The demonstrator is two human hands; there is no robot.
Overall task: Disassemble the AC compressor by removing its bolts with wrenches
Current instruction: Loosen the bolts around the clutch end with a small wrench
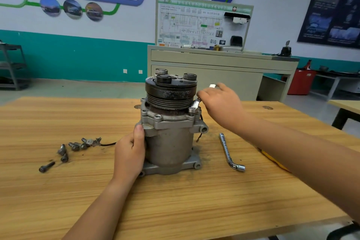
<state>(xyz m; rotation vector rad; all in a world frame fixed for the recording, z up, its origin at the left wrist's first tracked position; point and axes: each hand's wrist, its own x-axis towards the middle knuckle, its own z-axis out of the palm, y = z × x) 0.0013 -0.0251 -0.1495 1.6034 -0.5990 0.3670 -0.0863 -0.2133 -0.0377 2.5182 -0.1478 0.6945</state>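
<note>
The AC compressor (169, 138) stands upright on the wooden table (175, 200), its black pulley (171, 91) on top. My left hand (132, 154) grips the left side of its grey body. My right hand (220, 101) grips a shiny wrench (195, 104), whose lower end sits on a bolt at the compressor's right upper flange; the wrench's other end pokes out above my fingers. Several removed bolts (74, 147) lie on the table to the left. A second L-shaped socket wrench (230, 153) lies to the right of the compressor.
A loose black bolt (46, 166) lies apart at the front left. A yellow object (272, 160) is half hidden under my right forearm. A beige cabinet with a wiring display board (202, 25) stands behind the table. Another table's edge (344, 105) is at the far right.
</note>
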